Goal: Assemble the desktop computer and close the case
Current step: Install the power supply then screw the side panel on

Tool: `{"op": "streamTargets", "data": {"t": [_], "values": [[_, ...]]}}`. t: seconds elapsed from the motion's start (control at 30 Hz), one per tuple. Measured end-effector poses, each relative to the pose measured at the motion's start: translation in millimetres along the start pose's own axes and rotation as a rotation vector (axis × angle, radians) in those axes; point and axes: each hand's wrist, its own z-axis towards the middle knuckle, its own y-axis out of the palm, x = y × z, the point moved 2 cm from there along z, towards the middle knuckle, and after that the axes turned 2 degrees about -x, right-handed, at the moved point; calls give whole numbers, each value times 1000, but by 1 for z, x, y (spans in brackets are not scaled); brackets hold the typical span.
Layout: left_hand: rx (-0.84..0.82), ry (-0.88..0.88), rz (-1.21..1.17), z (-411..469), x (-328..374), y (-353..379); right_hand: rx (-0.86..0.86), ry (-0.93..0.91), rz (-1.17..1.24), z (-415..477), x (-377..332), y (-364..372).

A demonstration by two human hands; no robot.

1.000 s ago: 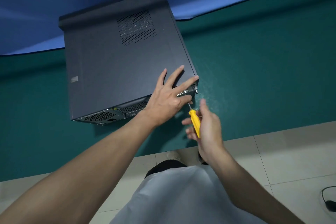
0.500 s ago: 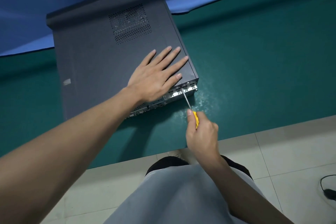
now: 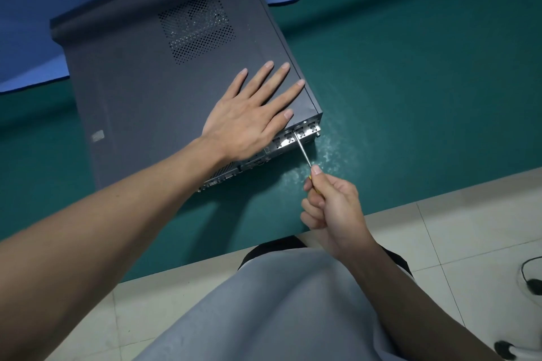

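Note:
The dark grey computer case (image 3: 140,76) lies on its side on the green table, side panel on top with a perforated vent. My left hand (image 3: 252,108) lies flat on the panel near its right rear corner, fingers straight and spread. My right hand (image 3: 331,205) grips a yellow-handled screwdriver (image 3: 305,155), the handle almost hidden in the fist. Its metal shaft points up-left, and the tip meets the silver rear panel (image 3: 305,132) just under the panel's edge.
The green table surface (image 3: 410,91) stretches to the right of the case, with a blue cloth (image 3: 35,23) behind it. The table's front edge runs close to my body. Pale floor tiles and a black cable (image 3: 531,275) lie at the lower right.
My left hand slid from the case's rear corner onto the side panel and flattened. My right hand brought the screwdriver tip up to the rear panel, and the view moved closer.

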Motion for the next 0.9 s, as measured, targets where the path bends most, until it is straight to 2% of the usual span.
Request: {"op": "streamTargets", "data": {"t": [0.2, 0.3, 0.37, 0.43, 0.5, 0.53, 0.57, 0.63, 0.67, 0.7, 0.77, 0.83, 0.9], "values": [[-15, 2, -7, 1, 0, -1, -58, 245, 254, 0, -7, 2], [-14, -2, -3, 1, 0, -1, -128, 392, 571, -1, -3, 9], [-17, -9, -7, 1, 1, -1, -140, 431, 750, -3, 1, 14], [-12, -16, -7, 1, 1, -2, -110, 433, 756, -2, 1, 13], [-11, -17, -15, 1, 2, -2, -5, 372, 558, 0, -5, 8], [-8, -20, -16, 1, 3, -2, 70, 261, 351, 2, -10, 3], [-3, -22, -12, 1, 3, -3, 163, 95, 45, 2, -15, -3], [-2, -26, -13, 2, 2, -3, 322, -335, -796, -1, -25, -3], [-1, -28, -16, 2, 1, -3, 348, -524, -1175, -4, -26, 2], [1, -29, -19, 2, 1, -4, 345, -635, -1419, -6, -25, 8], [6, -31, -17, 3, 0, -4, 354, -617, -1594, -8, -23, 16], [7, -34, -20, 2, 0, -4, 400, -460, -1571, -2, -21, 15], [13, -32, -21, 2, 0, -4, 403, -387, -1532, 4, -20, 18]]}}
